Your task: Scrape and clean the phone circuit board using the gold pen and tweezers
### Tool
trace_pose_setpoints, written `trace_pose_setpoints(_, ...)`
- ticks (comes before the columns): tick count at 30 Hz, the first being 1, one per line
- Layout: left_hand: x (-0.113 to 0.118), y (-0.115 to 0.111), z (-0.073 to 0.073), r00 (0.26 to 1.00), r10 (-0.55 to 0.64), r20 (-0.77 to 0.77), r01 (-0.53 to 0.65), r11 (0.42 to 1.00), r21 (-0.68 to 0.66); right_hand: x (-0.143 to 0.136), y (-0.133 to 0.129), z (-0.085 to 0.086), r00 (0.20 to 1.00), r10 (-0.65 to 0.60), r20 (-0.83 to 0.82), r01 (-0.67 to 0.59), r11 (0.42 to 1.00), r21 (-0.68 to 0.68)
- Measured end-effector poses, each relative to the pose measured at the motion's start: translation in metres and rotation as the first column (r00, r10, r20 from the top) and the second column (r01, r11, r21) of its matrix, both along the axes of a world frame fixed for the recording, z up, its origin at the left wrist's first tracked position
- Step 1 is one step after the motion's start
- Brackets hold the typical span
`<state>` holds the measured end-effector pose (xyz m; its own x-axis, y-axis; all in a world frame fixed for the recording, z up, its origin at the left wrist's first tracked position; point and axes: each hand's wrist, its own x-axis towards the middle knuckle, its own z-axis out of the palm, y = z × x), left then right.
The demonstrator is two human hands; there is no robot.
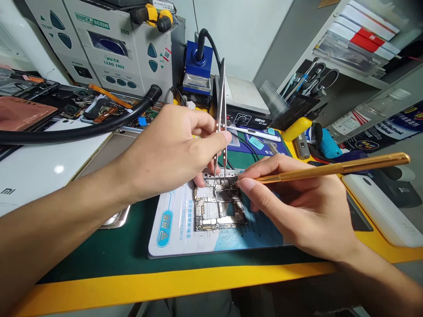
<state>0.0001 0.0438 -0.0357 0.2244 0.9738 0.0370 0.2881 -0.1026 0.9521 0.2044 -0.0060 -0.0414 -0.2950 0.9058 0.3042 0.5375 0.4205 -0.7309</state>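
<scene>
A phone circuit board (218,209) lies on a white and blue mat (178,233) on the green bench. My left hand (172,149) holds silver tweezers (222,110) upright, their tips touching the top edge of the board. My right hand (297,207) grips a thin gold-coloured tool (330,169) like a pen. Its tip points left and meets the board's upper right corner, close to the tweezer tips.
A white phone back (36,171) and a thick black hose (76,130) lie at left. A grey rework station (112,44) stands behind, with a blue stand (198,66) and a heating plate (244,94) beside it. Tools fill a holder (297,110) at right. A white box (383,211) sits at the right edge.
</scene>
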Motion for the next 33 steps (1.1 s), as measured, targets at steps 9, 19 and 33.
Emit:
trace_pose_setpoints(9,0.0,0.001,0.001,1.0,0.002,-0.007,-0.002,1.0,-0.008,0.003,0.005,0.004,0.985,-0.062,-0.158,0.026,0.975,-0.22)
trace_pose_setpoints(19,-0.002,0.001,0.001,1.0,-0.015,-0.027,0.014,1.0,-0.025,0.006,0.02,0.005,0.844,-0.2,-0.499,-0.116,0.839,-0.532)
trace_pose_setpoints(33,-0.002,-0.001,0.003,0.998,-0.014,-0.066,0.012,1.0,-0.021,0.005,0.015,0.004,0.926,-0.235,-0.297,0.131,0.934,-0.332)
